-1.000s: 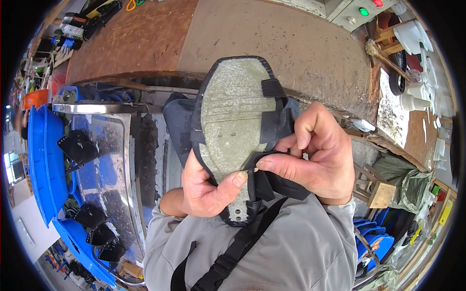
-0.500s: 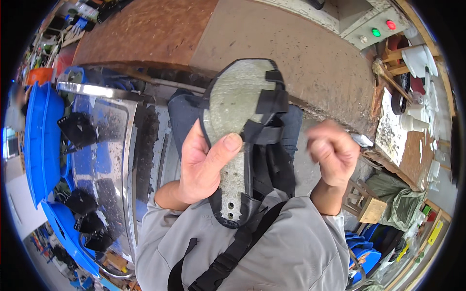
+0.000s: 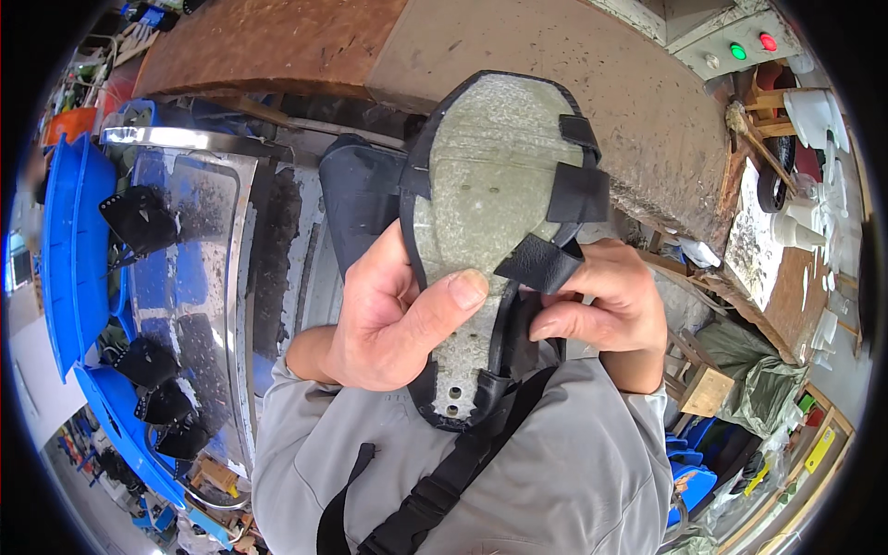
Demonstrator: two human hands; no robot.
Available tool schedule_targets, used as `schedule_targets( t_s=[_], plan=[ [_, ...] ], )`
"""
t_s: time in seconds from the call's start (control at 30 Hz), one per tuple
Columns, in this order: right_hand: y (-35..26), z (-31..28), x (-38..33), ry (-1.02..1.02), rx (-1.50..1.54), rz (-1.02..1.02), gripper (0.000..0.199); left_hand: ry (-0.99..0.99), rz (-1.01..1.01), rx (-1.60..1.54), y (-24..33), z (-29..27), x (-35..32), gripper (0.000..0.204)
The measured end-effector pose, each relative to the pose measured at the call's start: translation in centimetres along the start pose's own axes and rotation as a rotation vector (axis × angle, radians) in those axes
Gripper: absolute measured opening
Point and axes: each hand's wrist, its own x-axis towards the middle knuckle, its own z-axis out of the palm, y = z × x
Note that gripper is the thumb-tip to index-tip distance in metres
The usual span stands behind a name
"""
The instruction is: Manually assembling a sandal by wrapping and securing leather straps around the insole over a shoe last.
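Observation:
An unfinished sandal (image 3: 495, 199) is held before me with its grey-green underside up and its wide toe end pointing away. Black straps fold over its edges, and two dark holes show at the narrow heel end. My left hand (image 3: 393, 319) is closed round its middle from the left, thumb flat on the underside. At the right edge my right hand (image 3: 610, 301) has its fingers curled at a loose black strap (image 3: 541, 264), whose end lies over the underside. The strap hides part of those fingertips.
On my left, a metal-edged table (image 3: 194, 231) carries several black strap pieces (image 3: 139, 222). Blue trays (image 3: 69, 250) stand beyond it. A worn brown workbench (image 3: 277, 51) runs across the far side. A panel with red and green buttons (image 3: 740, 51) is at the far right.
My right hand has come in from the right, from apart to the sandal's strap. The sandal has moved slightly away and right, and one strap end now lies across its underside.

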Motion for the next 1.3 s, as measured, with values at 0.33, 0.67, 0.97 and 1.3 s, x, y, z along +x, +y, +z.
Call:
schedule_targets(
  t_s=[0.33, 0.67, 0.97, 1.3],
  plan=[
    [-0.1, -0.4, -0.6, 0.036, 0.028, 0.053, 0.034, 0.009, -0.014, -0.029, -0.3, 0.0, -0.3, 0.041],
    [3.6, 0.1, -2.1, 0.128, 0.654, 0.143, 0.022, -0.022, -0.057, -0.043, -1.1, 0.1, -0.4, 0.045],
    [2.6, 0.0, -1.0, 0.102, 0.483, 0.119, 0.018, 0.184, -0.132, 0.016, -0.5, 1.4, -0.1, 0.043],
    [-1.3, 0.8, 0.1, 0.144, 0.083, 0.252, 0.02, -0.002, -0.09, -0.068, -0.9, 0.2, 0.1, 0.043]
  ],
)
